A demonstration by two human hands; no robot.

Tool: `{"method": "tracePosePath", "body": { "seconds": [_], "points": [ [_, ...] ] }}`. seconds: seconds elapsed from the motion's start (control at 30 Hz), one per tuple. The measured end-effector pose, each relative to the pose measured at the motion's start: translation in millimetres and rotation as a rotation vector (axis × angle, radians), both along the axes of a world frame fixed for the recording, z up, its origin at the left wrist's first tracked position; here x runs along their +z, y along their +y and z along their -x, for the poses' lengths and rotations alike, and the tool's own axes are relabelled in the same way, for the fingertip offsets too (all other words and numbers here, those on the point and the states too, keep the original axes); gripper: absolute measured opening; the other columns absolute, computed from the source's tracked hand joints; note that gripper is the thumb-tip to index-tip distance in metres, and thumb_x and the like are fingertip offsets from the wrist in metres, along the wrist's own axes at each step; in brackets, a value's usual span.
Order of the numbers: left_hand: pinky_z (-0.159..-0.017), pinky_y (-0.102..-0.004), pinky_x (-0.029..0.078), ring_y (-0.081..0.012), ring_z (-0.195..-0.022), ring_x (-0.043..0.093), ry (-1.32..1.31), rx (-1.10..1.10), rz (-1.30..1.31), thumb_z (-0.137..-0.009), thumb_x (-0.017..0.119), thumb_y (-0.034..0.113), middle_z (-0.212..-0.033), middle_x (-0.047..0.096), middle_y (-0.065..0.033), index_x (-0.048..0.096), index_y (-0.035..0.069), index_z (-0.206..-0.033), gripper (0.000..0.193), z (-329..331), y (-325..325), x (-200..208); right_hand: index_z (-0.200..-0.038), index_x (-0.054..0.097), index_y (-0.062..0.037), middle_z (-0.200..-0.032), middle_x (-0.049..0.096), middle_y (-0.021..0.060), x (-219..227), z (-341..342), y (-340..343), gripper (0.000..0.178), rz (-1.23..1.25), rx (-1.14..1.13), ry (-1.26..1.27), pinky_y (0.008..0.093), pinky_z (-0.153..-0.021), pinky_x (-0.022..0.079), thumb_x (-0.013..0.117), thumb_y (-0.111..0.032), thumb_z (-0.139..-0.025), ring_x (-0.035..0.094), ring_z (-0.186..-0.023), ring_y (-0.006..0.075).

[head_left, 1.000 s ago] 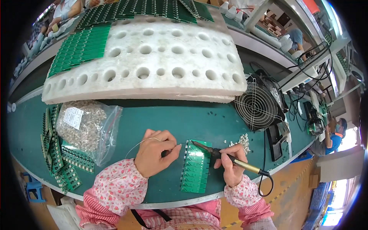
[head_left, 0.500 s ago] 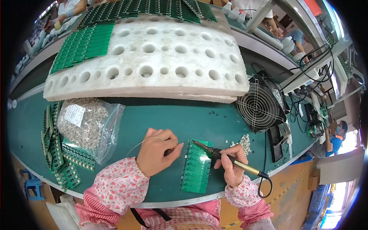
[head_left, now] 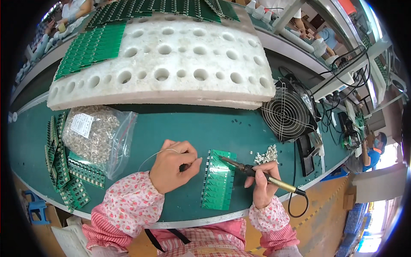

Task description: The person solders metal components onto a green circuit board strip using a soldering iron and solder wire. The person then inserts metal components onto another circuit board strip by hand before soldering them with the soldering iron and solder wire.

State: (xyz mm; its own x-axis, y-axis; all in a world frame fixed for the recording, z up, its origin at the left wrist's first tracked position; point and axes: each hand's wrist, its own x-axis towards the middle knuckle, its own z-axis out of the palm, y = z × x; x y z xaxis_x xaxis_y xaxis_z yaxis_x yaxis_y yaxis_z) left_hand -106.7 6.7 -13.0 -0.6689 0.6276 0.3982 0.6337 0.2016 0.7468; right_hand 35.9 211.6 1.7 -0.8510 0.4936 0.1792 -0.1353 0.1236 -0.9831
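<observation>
The left hand (head_left: 173, 168) curls around wire (head_left: 150, 156) at ten o'clock of the board (head_left: 217, 184); the right hand (head_left: 263, 188) holds the iron (head_left: 280, 184), tip (head_left: 222, 158) at twelve. Light, steady touches should help.

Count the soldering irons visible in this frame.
1 soldering iron, gripped in the right hand, its tip over the green circuit board. Others may be hidden farther back.

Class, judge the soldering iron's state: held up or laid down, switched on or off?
Held up: the right hand grips the soldering iron, its tip at the green circuit board. On or off: cannot tell.
</observation>
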Motion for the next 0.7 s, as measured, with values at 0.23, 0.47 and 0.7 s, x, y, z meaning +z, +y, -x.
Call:
{"method": "tracePosePath", "body": {
  "seconds": [0.23,0.47,0.7],
  "points": [
    [-0.074,-0.0314,0.036,-0.0160,-0.064,0.054,-0.036,-0.052,0.000,-0.074,0.069,0.003,-0.074,0.059,-0.0005,0.054,0.004,-0.060,0.020,0.6,-3.8,0.6,-0.092,0.050,0.0025,-0.068,0.060,0.0095,-0.6,2.2,-3.6,0.013,-0.048,0.086,-0.032,0.0232,-0.049,0.045,0.054,-0.010,-0.091,0.058,-0.053,0.0113],
    [-0.074,-0.0313,0.036,-0.0162,-0.064,0.055,-0.035,-0.044,0.014,-0.075,0.069,0.004,-0.074,0.059,-0.0006,0.055,0.004,-0.060,0.020,-0.3,-2.9,-0.4,-0.094,0.050,0.0023,-0.066,0.060,0.0087,2.0,4.1,-6.5,0.013,-0.022,0.084,-0.070,0.0231,-0.051,0.046,0.054,-0.010,-0.091,0.058,-0.054,0.0111],
    [-0.073,-0.0315,0.036,-0.0166,-0.064,0.055,-0.017,-0.026,0.028,-0.075,0.069,0.005,-0.073,0.058,-0.0006,0.056,0.004,-0.061,0.020,-0.1,-2.3,0.2,-0.094,0.050,0.0026,-0.068,0.062,0.0098,1.2,2.8,-7.1,0.012,-0.061,0.085,-0.079,0.0235,-0.052,0.048,0.055,-0.008,-0.091,0.059,-0.056,0.0113]
  ]
}}
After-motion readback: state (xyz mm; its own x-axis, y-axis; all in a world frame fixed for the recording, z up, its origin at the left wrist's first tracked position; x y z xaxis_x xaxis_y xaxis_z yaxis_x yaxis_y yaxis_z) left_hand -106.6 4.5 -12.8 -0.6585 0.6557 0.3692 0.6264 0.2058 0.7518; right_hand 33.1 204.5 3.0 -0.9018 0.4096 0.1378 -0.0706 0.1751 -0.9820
